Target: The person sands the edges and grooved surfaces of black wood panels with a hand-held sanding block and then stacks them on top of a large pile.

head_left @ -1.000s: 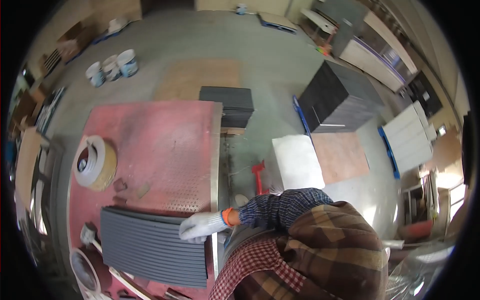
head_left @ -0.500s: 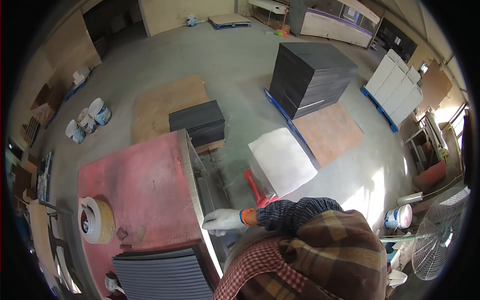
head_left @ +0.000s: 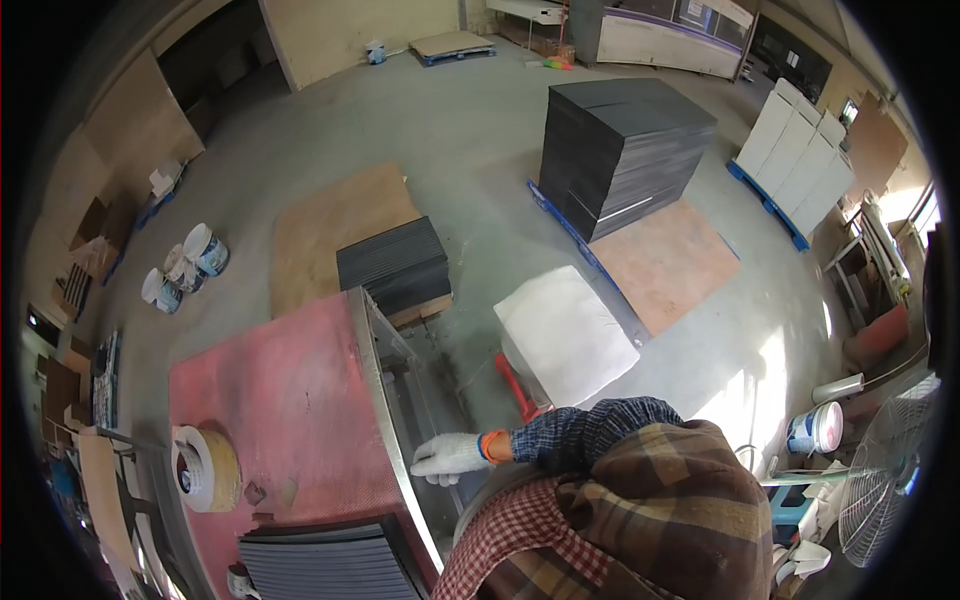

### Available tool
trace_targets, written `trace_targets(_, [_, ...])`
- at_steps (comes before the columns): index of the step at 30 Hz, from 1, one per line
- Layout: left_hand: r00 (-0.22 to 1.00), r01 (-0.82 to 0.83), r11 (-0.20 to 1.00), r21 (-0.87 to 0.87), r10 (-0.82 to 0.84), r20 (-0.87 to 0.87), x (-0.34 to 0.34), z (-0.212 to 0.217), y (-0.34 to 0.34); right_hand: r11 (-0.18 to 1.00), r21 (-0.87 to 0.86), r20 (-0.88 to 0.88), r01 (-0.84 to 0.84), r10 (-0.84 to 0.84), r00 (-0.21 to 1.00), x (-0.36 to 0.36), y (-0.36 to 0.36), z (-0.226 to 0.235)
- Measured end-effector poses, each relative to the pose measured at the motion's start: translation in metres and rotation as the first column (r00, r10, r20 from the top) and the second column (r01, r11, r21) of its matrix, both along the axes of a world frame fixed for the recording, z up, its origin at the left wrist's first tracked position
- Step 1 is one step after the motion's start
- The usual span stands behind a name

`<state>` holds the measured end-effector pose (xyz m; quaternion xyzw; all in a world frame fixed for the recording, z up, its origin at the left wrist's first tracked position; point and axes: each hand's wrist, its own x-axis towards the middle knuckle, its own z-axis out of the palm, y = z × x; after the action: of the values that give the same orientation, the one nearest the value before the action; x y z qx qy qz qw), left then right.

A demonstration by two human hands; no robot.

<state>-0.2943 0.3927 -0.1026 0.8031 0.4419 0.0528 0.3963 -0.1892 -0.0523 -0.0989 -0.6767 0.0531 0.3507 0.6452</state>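
My right hand (head_left: 450,457), in a white knit glove with an orange band at the wrist, hangs beside the metal edge (head_left: 378,395) of a red-topped table (head_left: 300,390). Its fingers are stretched and slightly bent downward, and nothing shows in them. The fingertips are close to the edge; whether they touch it I cannot tell. My left hand is out of sight, and plaid cloth (head_left: 650,490) fills the lower right. On the table lie a stack of dark foam-like sheets (head_left: 330,565), a large pale tape roll (head_left: 222,468) and small brown scraps (head_left: 288,490).
A white-covered block (head_left: 567,335) stands on something red (head_left: 512,383) beyond my arm. Dark sheets form a low stack (head_left: 395,265) past the table and a tall stack (head_left: 630,155) on a blue pallet (head_left: 568,228). Buckets (head_left: 205,250) stand left; a fan (head_left: 890,480) stands right.
My right hand has shifted slightly right and down, off the table's metal edge. The whole view has turned a little, and the table sits lower in it.
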Motion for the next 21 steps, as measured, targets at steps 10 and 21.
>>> trace_targets(10, [0.997,-0.057,0.997,0.049,0.059,-0.04,0.0,-0.011,-0.034,0.99,-0.033,0.008,0.134,-0.134,0.991,-0.012,-0.053,-0.014])
trace_targets(21, [0.974,0.225,0.962,0.153,-0.221,-0.045,-0.019,-0.082,0.046,0.981,0.142,-0.2,-0.132,0.159,0.967,-0.011,0.013,-0.04])
